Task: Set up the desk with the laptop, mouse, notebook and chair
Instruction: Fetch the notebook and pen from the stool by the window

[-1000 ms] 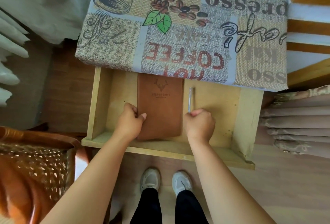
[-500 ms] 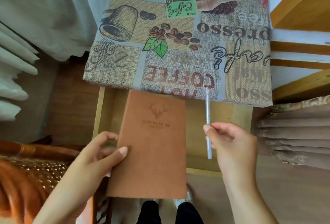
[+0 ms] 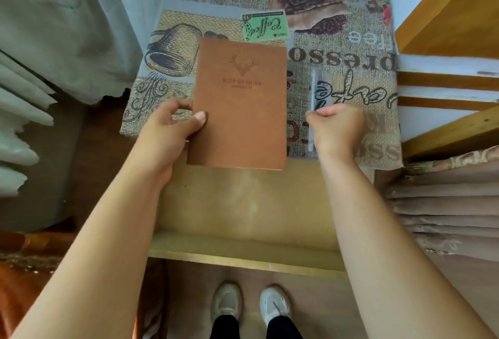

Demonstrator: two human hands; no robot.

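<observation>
Head view
Notebook: the brown notebook [image 3: 240,103], stamped with a deer head, is over the desk [image 3: 351,74]; its near edge overhangs the open drawer [image 3: 243,203]. Whether it lies flat on the cloth or is just above it, I cannot tell.
Left hand: the left hand [image 3: 167,128] grips the notebook's left edge, thumb on the cover, fingers curled underneath.
Right hand: the right hand [image 3: 337,130] is closed round a clear pen [image 3: 314,87], which points away across the desk, to the right of the notebook.
Desk: covered by a coffee-print cloth with "CAFE" and "espresso" lettering.
Drawer: pulled out toward the person, pale wood floor showing.
Chair: a wicker chair [image 3: 24,265] shows at the lower left, beside the drawer.
Floor: two white shoes [image 3: 251,306] below the drawer front.
</observation>
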